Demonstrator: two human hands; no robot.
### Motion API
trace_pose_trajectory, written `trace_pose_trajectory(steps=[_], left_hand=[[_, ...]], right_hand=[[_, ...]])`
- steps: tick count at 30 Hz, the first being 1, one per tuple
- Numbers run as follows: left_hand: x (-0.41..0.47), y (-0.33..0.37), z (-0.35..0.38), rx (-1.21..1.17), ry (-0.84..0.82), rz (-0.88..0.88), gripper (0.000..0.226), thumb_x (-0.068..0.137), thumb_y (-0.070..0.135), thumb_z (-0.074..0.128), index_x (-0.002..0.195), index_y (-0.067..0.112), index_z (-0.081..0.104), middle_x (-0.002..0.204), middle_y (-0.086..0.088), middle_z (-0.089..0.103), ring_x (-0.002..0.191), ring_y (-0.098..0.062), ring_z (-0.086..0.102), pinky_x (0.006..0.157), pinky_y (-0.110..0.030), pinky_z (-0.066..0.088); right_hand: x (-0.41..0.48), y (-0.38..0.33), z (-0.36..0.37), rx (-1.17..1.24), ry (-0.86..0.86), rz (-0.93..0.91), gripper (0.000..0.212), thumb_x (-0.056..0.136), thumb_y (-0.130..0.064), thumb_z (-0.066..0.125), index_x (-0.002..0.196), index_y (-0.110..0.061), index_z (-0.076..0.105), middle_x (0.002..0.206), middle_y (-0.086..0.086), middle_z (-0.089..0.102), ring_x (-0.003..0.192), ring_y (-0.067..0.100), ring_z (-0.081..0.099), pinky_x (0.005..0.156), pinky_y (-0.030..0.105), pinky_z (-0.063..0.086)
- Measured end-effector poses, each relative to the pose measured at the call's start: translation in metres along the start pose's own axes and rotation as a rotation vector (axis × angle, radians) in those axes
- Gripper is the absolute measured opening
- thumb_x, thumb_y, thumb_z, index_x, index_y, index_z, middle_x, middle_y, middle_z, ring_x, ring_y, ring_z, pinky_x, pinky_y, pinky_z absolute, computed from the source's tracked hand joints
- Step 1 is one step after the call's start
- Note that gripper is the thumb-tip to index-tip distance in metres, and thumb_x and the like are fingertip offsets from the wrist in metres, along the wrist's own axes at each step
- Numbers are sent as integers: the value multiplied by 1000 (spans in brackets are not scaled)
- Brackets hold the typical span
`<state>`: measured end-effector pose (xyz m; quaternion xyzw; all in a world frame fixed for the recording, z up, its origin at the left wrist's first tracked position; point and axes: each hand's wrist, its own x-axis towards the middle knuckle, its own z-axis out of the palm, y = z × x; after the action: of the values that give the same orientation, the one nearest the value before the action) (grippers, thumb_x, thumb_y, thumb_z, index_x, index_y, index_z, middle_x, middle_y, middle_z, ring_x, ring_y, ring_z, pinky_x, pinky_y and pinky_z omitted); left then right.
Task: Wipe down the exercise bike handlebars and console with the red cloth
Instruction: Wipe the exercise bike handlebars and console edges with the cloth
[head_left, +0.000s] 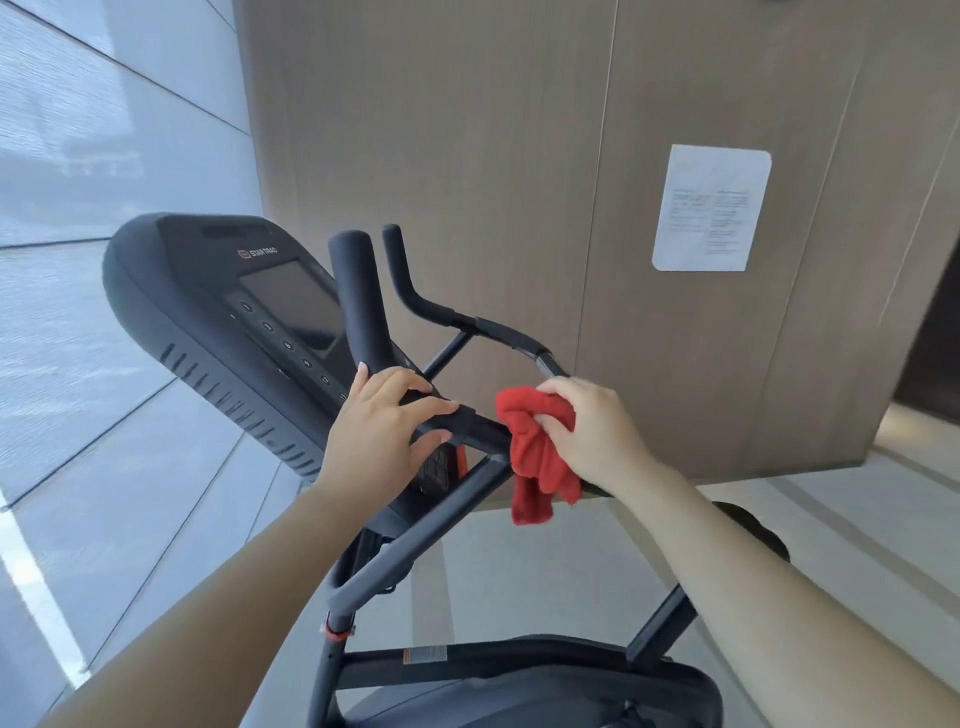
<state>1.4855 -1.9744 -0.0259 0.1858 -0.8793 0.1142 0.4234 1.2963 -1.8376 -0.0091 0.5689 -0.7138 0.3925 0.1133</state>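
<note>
presently listed, one exercise bike, black: handlebars (467, 322) with two upright horn ends at centre, a cross section running right from them, and a lower bar passing between the two hands. console (234, 312), black, left of the horns, tilted in the view, dark screen off, a row of round buttons along the screen's edge, vent slots along its lower rim. left hand (382, 423): fingers curled over the top of the handlebar just below the nearer horn, thumb underneath, gripping the bar. right hand (592, 431): fingers closed round a bunched red cloth (535, 457), pressing it against the handlebar just right of the left hand; a loose end of the cloth hangs below the bar. the two hands sit near each other on the same bar, not touching. frame tubes (415, 551), dark grey, descend from the bars toward the bottom of the view. paper notice (711, 208), white, printed text too small to read, fixed on a wood-panelled wall (441, 130) behind the bike. pale tiled surface at left.
</note>
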Motion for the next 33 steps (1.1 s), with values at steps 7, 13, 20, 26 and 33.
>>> trace_pose_trajectory(steps=[7, 13, 20, 26, 33], left_hand=[[0, -3, 2, 6, -26, -4, 29, 73, 26, 76, 101, 24, 70, 99, -3, 61, 101, -28, 57, 101, -61, 30], [-1, -2, 4, -2, 1, -5, 28, 72, 26, 77, 100, 23, 71, 98, -3, 61, 100, -29, 58, 101, -62, 29], [-1, -4, 3, 2, -2, 15, 31, 71, 26, 78, 101, 23, 70, 98, -3, 61, 100, -28, 58, 100, -62, 31], [-2, -4, 3, 10, 2, 8, 32, 70, 27, 78, 101, 24, 70, 98, -3, 61, 99, -29, 58, 101, -61, 29], [0, -2, 3, 16, -2, 0, 30, 70, 31, 78, 99, 25, 70, 96, -3, 61, 98, -27, 58, 103, -58, 25]], right_hand=[[-10, 4, -3, -7, -212, 52, 30, 82, -34, 64, 110, -27, 57, 106, -10, 63, 95, 11, 58, 84, 28, 46], [-15, -11, 9, 81, -101, -94, 28, 82, -17, 67, 110, -24, 63, 106, -11, 65, 95, 5, 58, 82, 10, 40], [-23, -2, 8, 27, -48, -136, 28, 78, -5, 68, 102, -17, 71, 107, -3, 67, 96, 12, 61, 89, 20, 44], [-14, -20, 21, 33, 4, -129, 18, 84, -23, 66, 100, -17, 70, 97, -3, 67, 88, 12, 61, 81, 24, 48], [-14, -21, 26, 57, 21, -161, 26, 79, -4, 66, 102, -14, 71, 104, 0, 68, 92, 12, 61, 84, 12, 41]])
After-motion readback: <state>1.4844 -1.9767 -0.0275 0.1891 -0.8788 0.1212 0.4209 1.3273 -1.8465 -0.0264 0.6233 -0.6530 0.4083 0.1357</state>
